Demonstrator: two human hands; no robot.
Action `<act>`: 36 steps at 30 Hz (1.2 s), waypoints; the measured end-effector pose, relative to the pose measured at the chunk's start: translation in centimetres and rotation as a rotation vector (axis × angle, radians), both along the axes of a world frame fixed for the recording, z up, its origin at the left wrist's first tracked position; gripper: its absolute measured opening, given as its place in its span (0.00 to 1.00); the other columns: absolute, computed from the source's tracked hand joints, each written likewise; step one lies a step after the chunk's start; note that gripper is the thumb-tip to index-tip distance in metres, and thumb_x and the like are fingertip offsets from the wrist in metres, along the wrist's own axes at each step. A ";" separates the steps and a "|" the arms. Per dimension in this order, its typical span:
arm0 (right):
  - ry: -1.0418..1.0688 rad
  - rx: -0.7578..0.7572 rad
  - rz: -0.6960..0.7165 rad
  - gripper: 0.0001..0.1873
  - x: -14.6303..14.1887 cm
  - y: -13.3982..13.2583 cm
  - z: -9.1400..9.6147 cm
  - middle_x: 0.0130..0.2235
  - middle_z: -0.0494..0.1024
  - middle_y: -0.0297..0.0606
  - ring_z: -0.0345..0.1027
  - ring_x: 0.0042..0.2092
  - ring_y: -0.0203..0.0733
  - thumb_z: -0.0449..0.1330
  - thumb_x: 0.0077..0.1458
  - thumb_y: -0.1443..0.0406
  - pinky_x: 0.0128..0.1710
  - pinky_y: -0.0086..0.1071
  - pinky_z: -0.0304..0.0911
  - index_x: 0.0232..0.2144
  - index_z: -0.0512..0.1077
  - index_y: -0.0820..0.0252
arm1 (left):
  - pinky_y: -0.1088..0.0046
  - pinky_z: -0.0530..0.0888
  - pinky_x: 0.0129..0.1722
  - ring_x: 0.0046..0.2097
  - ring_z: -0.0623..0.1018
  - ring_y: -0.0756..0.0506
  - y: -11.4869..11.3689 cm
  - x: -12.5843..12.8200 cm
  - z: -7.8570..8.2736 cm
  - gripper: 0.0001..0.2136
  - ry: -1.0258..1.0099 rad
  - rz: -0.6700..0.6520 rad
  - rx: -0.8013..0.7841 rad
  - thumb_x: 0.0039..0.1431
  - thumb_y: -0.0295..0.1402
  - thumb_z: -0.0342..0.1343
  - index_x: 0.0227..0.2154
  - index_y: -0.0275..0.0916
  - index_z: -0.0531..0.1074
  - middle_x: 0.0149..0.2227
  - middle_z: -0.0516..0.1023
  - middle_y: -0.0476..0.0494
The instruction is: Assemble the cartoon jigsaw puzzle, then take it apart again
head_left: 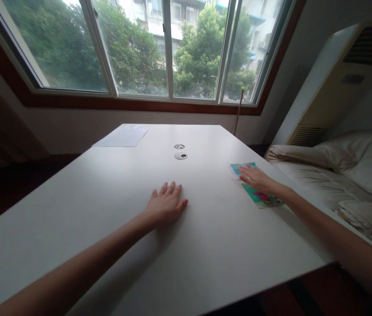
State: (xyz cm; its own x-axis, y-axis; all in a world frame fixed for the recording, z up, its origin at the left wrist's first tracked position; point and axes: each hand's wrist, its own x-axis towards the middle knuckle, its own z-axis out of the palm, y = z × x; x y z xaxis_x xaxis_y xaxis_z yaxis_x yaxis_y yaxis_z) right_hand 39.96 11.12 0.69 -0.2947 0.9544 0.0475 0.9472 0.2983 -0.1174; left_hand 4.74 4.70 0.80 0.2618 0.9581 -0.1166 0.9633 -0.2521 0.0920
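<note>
Head view: the left hand (165, 206) is flat, fingers spread, palm down over the white table (100, 197). The right hand (254, 177) is extended, fingers over the far card (236, 168); contact pressure cannot be determined. The near card (258, 200) lies just beside, partly covered by that hand

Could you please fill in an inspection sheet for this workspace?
Surface: white table, smooth.
Job's things: far picture card, partly covered; near picture card, mostly teal or green with a pink patch.
Clutter: paper sheet at the far left; two round discs near the far middle.
Hands: left hand palm down, fingers spread; right hand over the cards, contact unclear.
Cables: nothing seen.
Surroundings: window ahead; pale sofa and tall vented unit at right.
</note>
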 end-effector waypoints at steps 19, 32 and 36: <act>0.079 -0.118 -0.151 0.41 -17.6 -0.3 -2.3 0.66 0.39 0.44 0.31 0.65 0.53 0.33 0.56 0.43 0.59 0.56 0.31 0.63 0.41 0.63 | 0.44 0.49 0.57 0.64 0.46 0.36 4.0 0.3 -2.2 0.32 -0.043 0.194 0.125 0.60 0.52 0.29 0.62 0.39 0.46 0.65 0.42 0.36; 0.080 -0.084 -0.196 0.39 -17.7 -0.5 -2.5 0.66 0.41 0.43 0.32 0.65 0.51 0.36 0.56 0.44 0.60 0.52 0.30 0.63 0.43 0.61 | 0.45 0.50 0.57 0.64 0.47 0.37 3.9 0.6 -2.4 0.31 -0.008 0.212 0.140 0.60 0.51 0.30 0.62 0.41 0.46 0.65 0.44 0.38; 0.077 -0.083 -0.195 0.39 -17.6 -0.5 -2.5 0.65 0.41 0.43 0.32 0.65 0.51 0.36 0.56 0.44 0.60 0.52 0.30 0.63 0.43 0.60 | 0.45 0.50 0.57 0.64 0.47 0.37 3.8 0.7 -2.2 0.31 -0.002 0.214 0.139 0.60 0.51 0.30 0.62 0.41 0.47 0.65 0.44 0.38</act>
